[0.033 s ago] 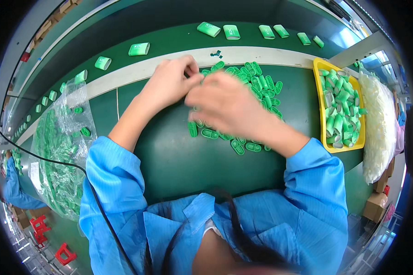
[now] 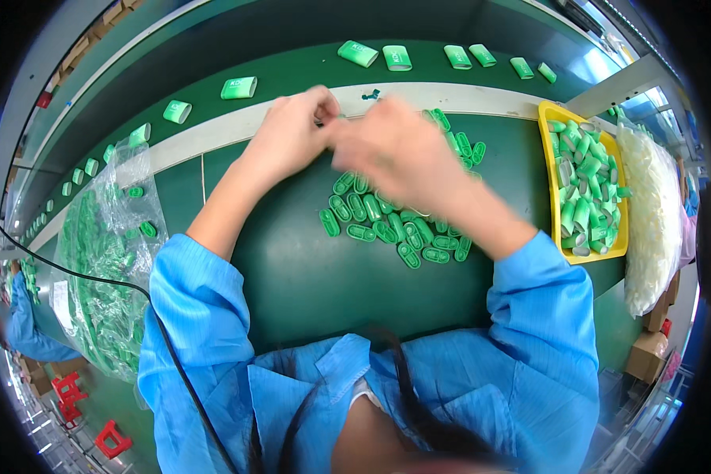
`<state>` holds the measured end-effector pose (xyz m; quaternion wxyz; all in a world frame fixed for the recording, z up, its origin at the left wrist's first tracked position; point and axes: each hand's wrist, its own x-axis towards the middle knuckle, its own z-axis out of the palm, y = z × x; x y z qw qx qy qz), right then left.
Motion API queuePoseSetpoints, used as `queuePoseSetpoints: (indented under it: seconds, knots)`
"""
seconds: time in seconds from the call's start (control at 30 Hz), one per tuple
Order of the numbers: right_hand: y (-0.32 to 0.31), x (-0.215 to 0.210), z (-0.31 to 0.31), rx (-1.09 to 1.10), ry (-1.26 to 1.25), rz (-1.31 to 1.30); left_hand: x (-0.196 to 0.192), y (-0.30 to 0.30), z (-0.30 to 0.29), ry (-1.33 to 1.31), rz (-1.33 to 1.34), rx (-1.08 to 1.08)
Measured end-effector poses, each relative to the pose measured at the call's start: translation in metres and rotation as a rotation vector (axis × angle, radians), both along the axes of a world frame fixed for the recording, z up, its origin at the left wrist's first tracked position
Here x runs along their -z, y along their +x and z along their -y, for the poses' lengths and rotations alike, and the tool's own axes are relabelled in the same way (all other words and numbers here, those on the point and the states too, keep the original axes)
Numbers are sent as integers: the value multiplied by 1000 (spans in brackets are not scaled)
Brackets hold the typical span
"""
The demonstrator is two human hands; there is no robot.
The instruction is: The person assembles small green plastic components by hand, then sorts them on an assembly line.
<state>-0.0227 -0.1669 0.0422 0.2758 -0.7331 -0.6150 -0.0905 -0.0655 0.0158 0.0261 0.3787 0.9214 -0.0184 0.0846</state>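
Observation:
My left hand (image 2: 292, 130) is closed in a pinch above the far side of the green work table (image 2: 316, 288). Whatever its fingertips hold is hidden. Against those fingertips is my right hand (image 2: 403, 150), its fingers smeared by motion, so their grip cannot be made out. Beneath and around my right hand spreads a pile of small green oval plastic parts (image 2: 361, 232) with slots in them. Just beyond the hands, a few tiny dark green pieces (image 2: 370, 95) lie on the white rail (image 2: 450, 96).
Green-and-white sleeves (image 2: 239, 88) stand in a spaced row on the belt beyond the rail. At right are a yellow bin (image 2: 547, 158) of similar sleeves and a bag of whitish pieces (image 2: 652, 213). A clear plastic bag (image 2: 103, 276) of green parts, crossed by a black cable (image 2: 87, 274), lies left.
My right hand has shifted away from my body and turned, uncovering more green parts on the pile's near left. My left hand has stayed almost in place, its fingers slightly higher.

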Motion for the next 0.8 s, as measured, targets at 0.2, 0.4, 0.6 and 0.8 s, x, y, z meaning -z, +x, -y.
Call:
queuePoseSetpoints:
  seconds: [0.2, 0.4, 0.6, 0.8]
  knots:
    - [164, 64, -4, 477, 212, 89, 5, 57, 7, -538, -192, -33]
    - [128, 21, 4, 535, -85, -384, 10, 71, 5, -914, -193, 17]
    - [106, 25, 14, 187, 401, -1275, 17, 85, 16, -990, -166, -67]
    - [105, 37, 17, 160, 367, -1337, 19, 80, 29, -952, -46, -111]
